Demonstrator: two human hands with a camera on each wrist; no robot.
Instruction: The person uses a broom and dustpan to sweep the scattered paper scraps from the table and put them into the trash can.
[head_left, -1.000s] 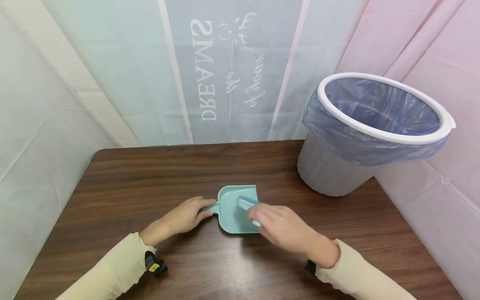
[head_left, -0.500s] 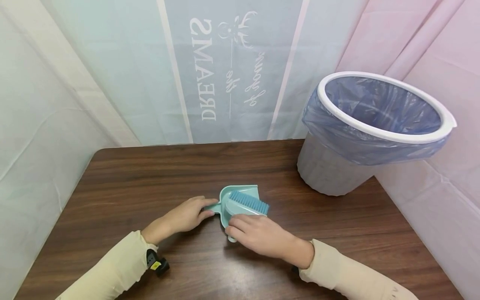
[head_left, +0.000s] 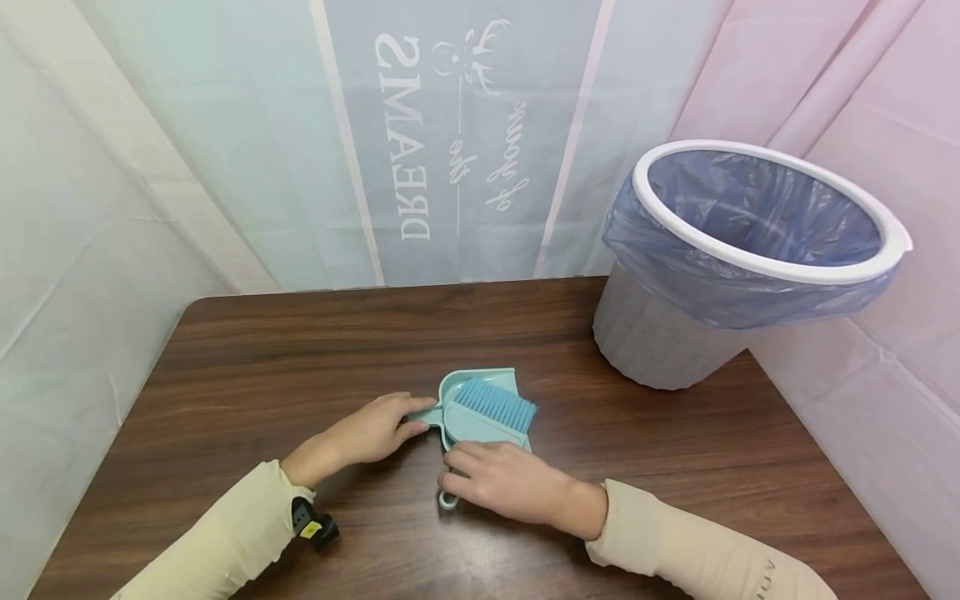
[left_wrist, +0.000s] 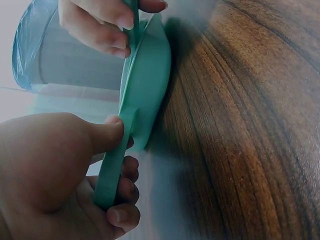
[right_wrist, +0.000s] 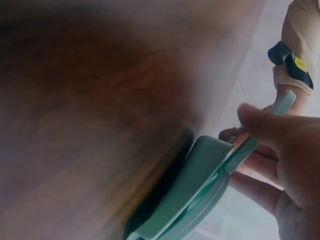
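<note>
A pale teal dustpan (head_left: 507, 381) lies on the table with its mouth to the right. My left hand (head_left: 367, 431) grips its short handle; thumb and curled fingers show round that handle in the left wrist view. Inside the pan rests a matching hand brush (head_left: 486, 427), its blue bristles pointing away from me and to the right. The brush covers much of the pan's floor. Its handle is held by my right hand (head_left: 510, 483), with the ring-shaped handle end showing past the fingers. In the right wrist view the thumb and fingers close about the brush handle (right_wrist: 243, 154).
At the table's back right stands a grey bin (head_left: 660, 333) with a white rim and a blue bag liner. A printed cloth (head_left: 465, 250) hangs behind the dark wood table (head_left: 300, 350). Pale sheets line both sides.
The right hand has moved left and toward me, turning the brush from upright over the pan to lying flat in it. My left hand and the dustpan have barely moved.
</note>
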